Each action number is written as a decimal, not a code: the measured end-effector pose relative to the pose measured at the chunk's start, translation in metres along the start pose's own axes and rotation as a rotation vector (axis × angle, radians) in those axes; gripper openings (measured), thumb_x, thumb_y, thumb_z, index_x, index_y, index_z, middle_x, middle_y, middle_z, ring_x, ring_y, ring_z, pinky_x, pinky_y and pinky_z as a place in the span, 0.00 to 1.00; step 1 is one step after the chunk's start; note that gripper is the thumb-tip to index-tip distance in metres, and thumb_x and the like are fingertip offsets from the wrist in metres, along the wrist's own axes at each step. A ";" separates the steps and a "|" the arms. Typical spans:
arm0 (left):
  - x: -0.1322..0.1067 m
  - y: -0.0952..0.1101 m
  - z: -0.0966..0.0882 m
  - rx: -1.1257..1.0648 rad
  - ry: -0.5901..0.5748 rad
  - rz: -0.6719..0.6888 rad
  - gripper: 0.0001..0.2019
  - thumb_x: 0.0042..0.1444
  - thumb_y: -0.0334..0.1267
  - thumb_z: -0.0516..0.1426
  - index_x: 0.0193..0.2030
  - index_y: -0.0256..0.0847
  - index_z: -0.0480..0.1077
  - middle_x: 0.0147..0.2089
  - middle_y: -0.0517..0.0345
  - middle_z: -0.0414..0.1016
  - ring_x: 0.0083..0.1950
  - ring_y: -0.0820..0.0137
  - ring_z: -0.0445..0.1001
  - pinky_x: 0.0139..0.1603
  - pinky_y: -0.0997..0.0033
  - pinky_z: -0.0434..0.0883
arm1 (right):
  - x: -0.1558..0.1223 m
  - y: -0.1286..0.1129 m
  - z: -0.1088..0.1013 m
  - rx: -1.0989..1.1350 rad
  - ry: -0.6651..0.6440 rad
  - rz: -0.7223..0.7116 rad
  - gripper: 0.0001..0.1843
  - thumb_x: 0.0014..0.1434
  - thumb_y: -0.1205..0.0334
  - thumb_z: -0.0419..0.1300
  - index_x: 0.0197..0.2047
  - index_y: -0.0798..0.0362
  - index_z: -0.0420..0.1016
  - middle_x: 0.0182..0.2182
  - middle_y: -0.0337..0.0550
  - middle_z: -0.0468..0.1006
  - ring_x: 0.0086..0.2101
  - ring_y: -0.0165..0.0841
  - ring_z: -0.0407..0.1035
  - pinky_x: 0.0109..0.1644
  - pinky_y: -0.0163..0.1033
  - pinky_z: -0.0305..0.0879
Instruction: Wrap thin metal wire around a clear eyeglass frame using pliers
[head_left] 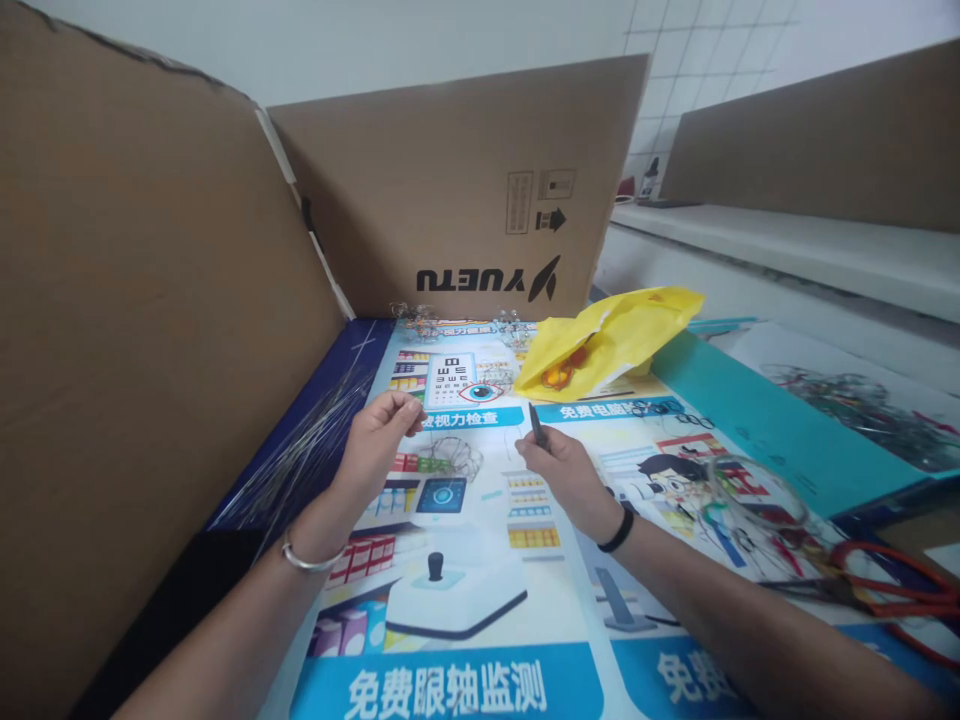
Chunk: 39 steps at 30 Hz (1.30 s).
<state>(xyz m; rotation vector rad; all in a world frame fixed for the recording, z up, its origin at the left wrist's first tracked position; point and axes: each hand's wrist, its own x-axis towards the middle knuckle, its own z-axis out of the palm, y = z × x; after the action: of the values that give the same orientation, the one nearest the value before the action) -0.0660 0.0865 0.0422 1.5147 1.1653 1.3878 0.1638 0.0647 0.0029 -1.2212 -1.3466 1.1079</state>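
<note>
My left hand [379,438], with a silver bangle at the wrist, is raised over a printed poster [480,560] and its fingertips are pinched together on something too thin to make out, perhaps a wire. My right hand [564,472], with a black band at the wrist, is closed around a thin dark tool [537,424] whose tip points up and away. The hands are a short way apart. A small tangle of thin wire [454,456] lies on the poster between them.
A sheaf of long thin wires [300,455] lies at the left by the tall cardboard wall [142,330]. A cardboard panel [465,200] stands behind. A yellow bag [607,338] lies beyond my right hand. Red-handled pliers [892,590] and wire pieces lie at right.
</note>
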 end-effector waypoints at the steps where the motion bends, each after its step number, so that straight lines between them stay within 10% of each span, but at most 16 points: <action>1: 0.003 -0.004 -0.003 0.006 0.017 -0.004 0.08 0.53 0.40 0.55 0.29 0.37 0.66 0.26 0.61 0.67 0.28 0.76 0.63 0.31 0.76 0.61 | 0.002 0.003 -0.001 0.024 0.001 0.002 0.12 0.50 0.54 0.57 0.25 0.52 0.62 0.19 0.32 0.60 0.23 0.26 0.54 0.29 0.34 0.53; 20: -0.022 -0.033 -0.006 0.066 0.110 -0.195 0.11 0.51 0.45 0.55 0.30 0.39 0.66 0.28 0.62 0.69 0.29 0.75 0.67 0.33 0.76 0.65 | 0.004 0.008 0.003 -0.104 -0.091 0.018 0.12 0.51 0.53 0.56 0.26 0.53 0.63 0.20 0.32 0.58 0.23 0.26 0.53 0.28 0.33 0.52; 32: -0.023 -0.040 0.001 0.289 -0.026 -0.164 0.08 0.49 0.42 0.56 0.31 0.39 0.67 0.27 0.62 0.66 0.28 0.75 0.64 0.30 0.77 0.62 | 0.017 0.001 -0.008 0.126 -0.223 0.076 0.07 0.49 0.59 0.56 0.28 0.54 0.69 0.29 0.39 0.72 0.28 0.27 0.61 0.34 0.35 0.56; 39: -0.004 -0.032 0.006 0.178 -0.262 -0.245 0.06 0.46 0.38 0.58 0.28 0.38 0.67 0.19 0.67 0.61 0.20 0.79 0.57 0.20 0.79 0.56 | 0.022 -0.013 -0.017 0.175 -0.377 0.249 0.10 0.46 0.57 0.60 0.24 0.55 0.69 0.19 0.39 0.69 0.29 0.31 0.66 0.31 0.34 0.57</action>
<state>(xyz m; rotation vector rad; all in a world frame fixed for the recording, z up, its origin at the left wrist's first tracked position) -0.0643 0.0925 0.0100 1.5608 1.2832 0.9143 0.1782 0.0857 0.0196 -1.1064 -1.3600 1.6619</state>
